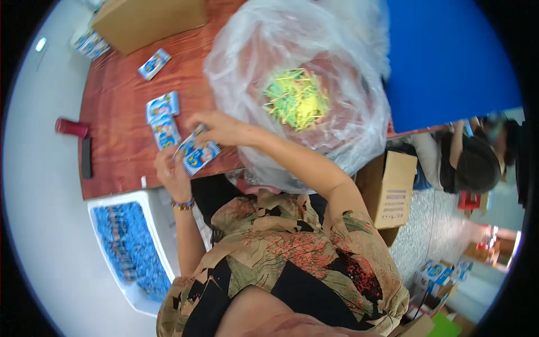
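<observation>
As fingers (164, 162) grip a packet (197, 158), bag (362, 101) alongside, carton (147, 25) beyond

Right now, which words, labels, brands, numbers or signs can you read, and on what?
I won't copy any wording, but print shows here:
Held blue packet: lettering, blurred.
Loose blue packets: similar print, too small.
Brown carton, right: dark lines, small and soft.
Blue-white box, lower right: too blurred.

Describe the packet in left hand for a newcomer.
On the reddish table, find the clear plastic bag. Left of it, between left hand and right hand, is the blue-and-white packet. Unlike lookalike packets beyond, it's nearest the wearer.
</observation>
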`<action>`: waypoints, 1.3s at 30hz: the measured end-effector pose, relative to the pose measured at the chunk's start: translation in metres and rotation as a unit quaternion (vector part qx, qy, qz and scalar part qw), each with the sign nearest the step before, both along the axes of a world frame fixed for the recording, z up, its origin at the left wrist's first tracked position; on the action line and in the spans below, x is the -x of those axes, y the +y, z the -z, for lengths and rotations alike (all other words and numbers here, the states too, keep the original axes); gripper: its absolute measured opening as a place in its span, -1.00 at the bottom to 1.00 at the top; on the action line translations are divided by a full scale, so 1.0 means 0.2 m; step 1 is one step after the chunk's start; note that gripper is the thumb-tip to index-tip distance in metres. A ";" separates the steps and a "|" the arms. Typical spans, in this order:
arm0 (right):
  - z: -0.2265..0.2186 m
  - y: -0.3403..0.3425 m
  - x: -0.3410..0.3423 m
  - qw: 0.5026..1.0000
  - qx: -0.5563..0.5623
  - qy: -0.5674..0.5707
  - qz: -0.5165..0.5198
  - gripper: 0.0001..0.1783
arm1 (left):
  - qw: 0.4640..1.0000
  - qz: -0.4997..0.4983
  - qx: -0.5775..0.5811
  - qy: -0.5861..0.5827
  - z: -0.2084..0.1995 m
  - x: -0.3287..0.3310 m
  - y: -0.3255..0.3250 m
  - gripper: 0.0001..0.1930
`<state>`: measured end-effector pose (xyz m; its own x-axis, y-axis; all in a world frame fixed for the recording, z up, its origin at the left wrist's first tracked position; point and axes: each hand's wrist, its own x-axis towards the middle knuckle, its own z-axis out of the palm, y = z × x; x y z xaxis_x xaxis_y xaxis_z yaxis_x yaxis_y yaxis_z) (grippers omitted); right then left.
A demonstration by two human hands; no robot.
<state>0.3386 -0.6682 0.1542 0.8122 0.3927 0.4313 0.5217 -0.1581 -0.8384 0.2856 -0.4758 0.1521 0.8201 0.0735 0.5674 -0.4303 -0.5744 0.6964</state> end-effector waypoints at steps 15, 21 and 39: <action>-0.24 -0.25 0.22 0.939 -0.152 0.294 0.089 -0.94 | 0.864 0.157 0.409 0.248 -0.19 -0.02 -0.29 -0.91; -0.17 -0.28 0.26 0.933 -0.183 0.291 0.110 -0.94 | 0.840 0.143 0.459 0.250 -0.15 0.01 -0.37 -0.90; -0.13 -0.31 0.25 0.915 -0.275 0.291 0.050 -0.91 | 0.883 0.145 0.383 0.229 -0.09 0.02 -0.41 -0.88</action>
<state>0.2892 -0.7302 0.1801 0.9874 0.1565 0.0238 -0.0327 0.3492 -0.9365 0.2815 -0.5578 0.1708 0.9981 0.0408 0.0454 -0.0535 0.2283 0.9721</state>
